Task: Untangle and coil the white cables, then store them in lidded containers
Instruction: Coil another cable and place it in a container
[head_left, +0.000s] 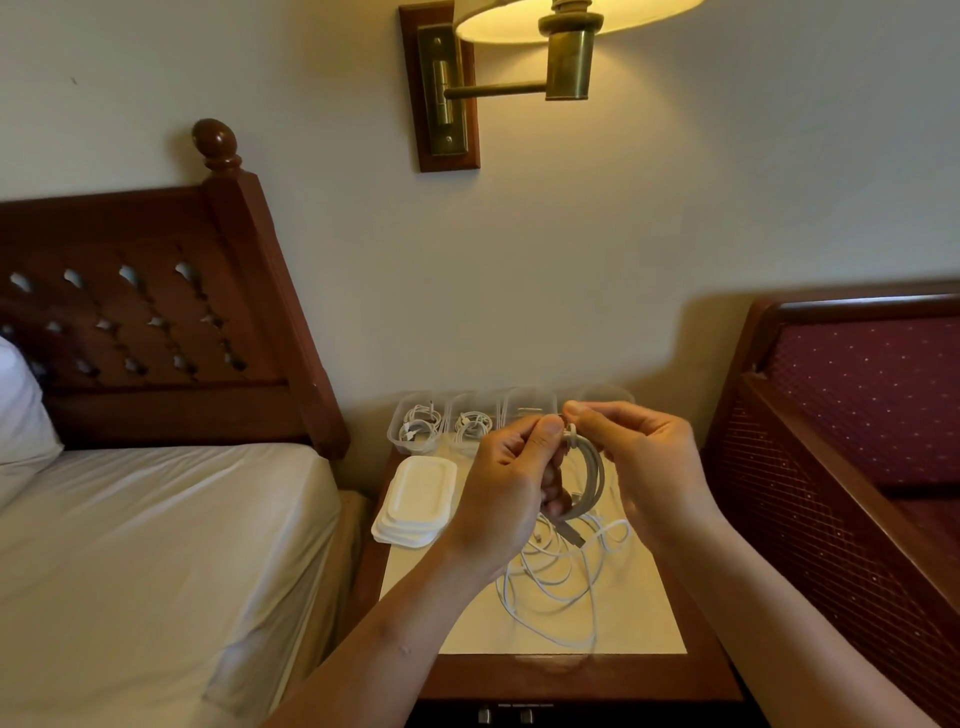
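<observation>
White-sheeted bed (156, 545): we see it filling the left side, its sheet creased, a pillow edge at the far left.
Headboard (156, 322): dark carved wood with cut-out openings, standing against the cream wall behind the bed.
Bench (857, 405): we find it on the right, wood-framed with dotted maroon upholstery.
Counter (597, 675): a wooden nightstand with a cream top, set between the bed and the bench, and it carries all the task's things.
Wall lamp (569, 57): brass, lit, mounted on a wooden plate above the counter.
Left hand (506, 493): held above the counter, fingers curled round the left side of the coiled cable (592, 478), thumb up at the top of the loop.
Right hand (644, 457): thumb and forefinger pinch the cable at the top of the coil, just beside the left thumb.
Loose cables (561, 577): white, tangled in open loops on the counter top below both hands.
Containers (415, 421): we count a row of clear tubs at the back of the counter, by the wall; the two on the left each hold a white cable, and the hands partly hide the others.
Lids (418, 499): a white stack at the counter's left edge, in front of the containers.
Plug (571, 535): one metal end hangs below the coil.
</observation>
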